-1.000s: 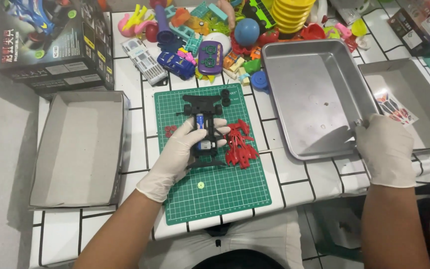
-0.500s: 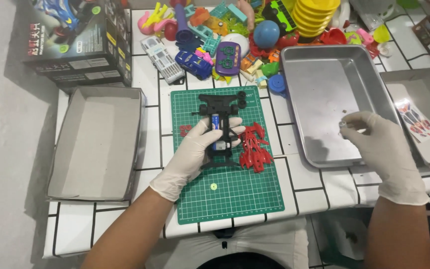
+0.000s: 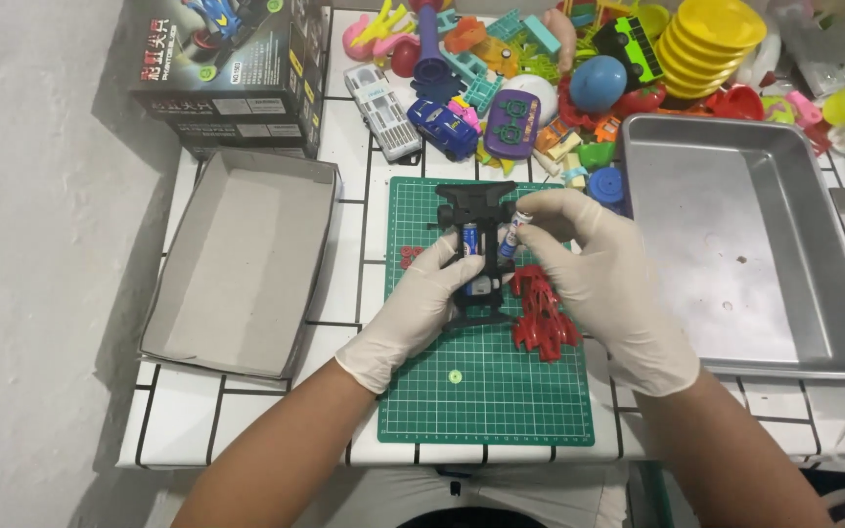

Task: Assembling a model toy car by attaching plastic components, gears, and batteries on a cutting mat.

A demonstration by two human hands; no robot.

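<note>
Steadied black toy-car chassis (image 3: 476, 256) with closed left hand (image 3: 421, 311); pinched second battery (image 3: 509, 240) in right hand (image 3: 603, 279), needing alignment over empty slot.

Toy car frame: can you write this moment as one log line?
left hand: steadies black toy car frame | right hand: holds small battery at frame | base: green cutting mat

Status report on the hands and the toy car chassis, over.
Left hand steadies black chassis on green mat. Right hand pinches battery above it. Red body shell lies alongside.

right hand (image 3: 610, 284) now at chassis (image 3: 477, 249), holding battery (image 3: 511, 238)
</note>
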